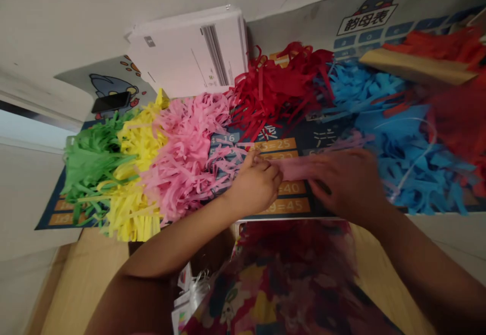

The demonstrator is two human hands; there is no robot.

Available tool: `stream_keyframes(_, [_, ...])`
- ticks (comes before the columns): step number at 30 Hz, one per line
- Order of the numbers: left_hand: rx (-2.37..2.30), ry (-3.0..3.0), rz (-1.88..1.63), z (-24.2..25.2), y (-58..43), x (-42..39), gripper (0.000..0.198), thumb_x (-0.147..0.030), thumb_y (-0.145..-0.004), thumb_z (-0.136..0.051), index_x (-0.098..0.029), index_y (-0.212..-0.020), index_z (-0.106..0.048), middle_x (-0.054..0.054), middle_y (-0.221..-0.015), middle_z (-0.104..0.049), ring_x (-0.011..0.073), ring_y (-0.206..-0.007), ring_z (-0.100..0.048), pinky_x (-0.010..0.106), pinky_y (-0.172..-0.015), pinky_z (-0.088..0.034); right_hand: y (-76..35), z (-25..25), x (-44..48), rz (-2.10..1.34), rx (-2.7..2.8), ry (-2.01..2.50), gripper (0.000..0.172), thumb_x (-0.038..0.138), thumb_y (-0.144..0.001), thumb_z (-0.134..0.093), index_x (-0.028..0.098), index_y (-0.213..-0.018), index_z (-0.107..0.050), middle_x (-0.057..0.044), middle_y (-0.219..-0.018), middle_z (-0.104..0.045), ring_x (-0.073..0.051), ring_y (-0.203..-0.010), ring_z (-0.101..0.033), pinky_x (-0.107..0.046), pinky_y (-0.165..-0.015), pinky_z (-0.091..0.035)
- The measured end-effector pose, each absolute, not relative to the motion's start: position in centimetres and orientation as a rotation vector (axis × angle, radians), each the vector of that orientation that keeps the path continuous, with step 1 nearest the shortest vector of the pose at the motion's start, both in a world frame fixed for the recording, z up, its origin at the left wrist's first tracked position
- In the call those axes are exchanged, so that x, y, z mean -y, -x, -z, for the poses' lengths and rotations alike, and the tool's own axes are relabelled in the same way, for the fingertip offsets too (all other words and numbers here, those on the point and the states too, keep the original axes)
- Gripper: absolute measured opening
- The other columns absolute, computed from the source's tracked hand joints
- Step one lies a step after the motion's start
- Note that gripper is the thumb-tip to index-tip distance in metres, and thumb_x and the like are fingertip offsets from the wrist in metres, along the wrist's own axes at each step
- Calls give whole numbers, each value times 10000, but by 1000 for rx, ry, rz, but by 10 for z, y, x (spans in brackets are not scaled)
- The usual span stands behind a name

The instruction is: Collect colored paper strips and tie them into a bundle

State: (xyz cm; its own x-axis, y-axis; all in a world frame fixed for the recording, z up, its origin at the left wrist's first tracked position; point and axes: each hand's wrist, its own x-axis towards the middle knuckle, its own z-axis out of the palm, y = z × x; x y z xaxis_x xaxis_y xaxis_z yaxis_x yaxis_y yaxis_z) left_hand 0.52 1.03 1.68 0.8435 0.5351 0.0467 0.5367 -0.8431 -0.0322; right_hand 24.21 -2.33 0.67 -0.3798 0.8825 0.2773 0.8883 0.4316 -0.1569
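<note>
Between my two hands a pale pink paper tassel (pixel 294 168) is stretched level above the printed table mat, its cut fringe spreading out on both sides. My left hand (pixel 258 183) is closed around its left part, fingers curled. At the tassel's right end is my right hand (pixel 345 180), fingers bent over the paper and somewhat blurred by motion. Left of my hands lie bunches of pink fringed paper (pixel 186 153), yellow fringed paper (pixel 138 173) and green fringed paper (pixel 93 160). Red fringed paper (pixel 283 84) is just beyond, and blue fringed paper (pixel 417 173) is to the right.
A stack of white sheets or boxes (pixel 186 54) leans against the wall at the back. A dark phone (pixel 111 102) lies at the back left. On the right, a tan folded strip (pixel 417 66) rests by orange-red paper (pixel 440 46), and a clear loop (pixel 433 137) crosses the blue paper.
</note>
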Motion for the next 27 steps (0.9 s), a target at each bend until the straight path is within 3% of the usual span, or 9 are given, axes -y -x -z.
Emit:
stream_keyframes(5, [889, 2940, 97, -17, -10, -11, 201, -269, -868, -522, -146, -913, -675, 76, -894, -683, 250, -826, -612, 627, -1079, -225, -246, 7, 18, 26, 2639, 1232, 250, 196, -945, -443, 189, -926, -691, -83, -1016, -739, -240, -938, -634, -445, -973, -306])
stream_keyframes(12, [926, 2874, 213, -5, -6, -16, 204, -225, -924, -506, -145, -983, -685, 83, -922, -724, 237, -837, -662, 582, -1097, -250, -261, 7, -9, 12, 2576, 1248, 195, 192, -896, -507, 172, -856, -696, -75, -885, -754, -208, -806, -640, -385, -858, -345])
stream_keyframes(18, [997, 2867, 441, 5, 0, -21, 201, -199, -971, -503, -198, -995, -703, 49, -993, -766, 216, -910, -698, 555, -1110, -262, -240, -2, 11, 224, 2496, 1221, 241, 284, -900, -582, 151, -1083, -663, -110, -1083, -718, -275, -1016, -599, -438, -914, -292])
stream_keyframes(22, [1018, 2900, 519, 8, 7, -18, 192, -212, -971, -530, -235, -1022, -714, 33, -1022, -771, 207, -972, -698, 555, -1123, -245, -239, 6, 16, 349, 2522, 1151, 187, 126, -939, -515, 173, -950, -696, -63, -945, -737, -228, -931, -599, -408, -884, -285])
stream_keyframes(27, [1082, 2916, 516, 11, 14, -12, 192, -244, -981, -534, -244, -1030, -719, 26, -1061, -764, 196, -1020, -680, 502, -1104, -264, -258, 21, 9, 190, 2504, 1125, 224, 149, -958, -513, 210, -969, -728, -48, -999, -749, -226, -981, -606, -396, -870, -288])
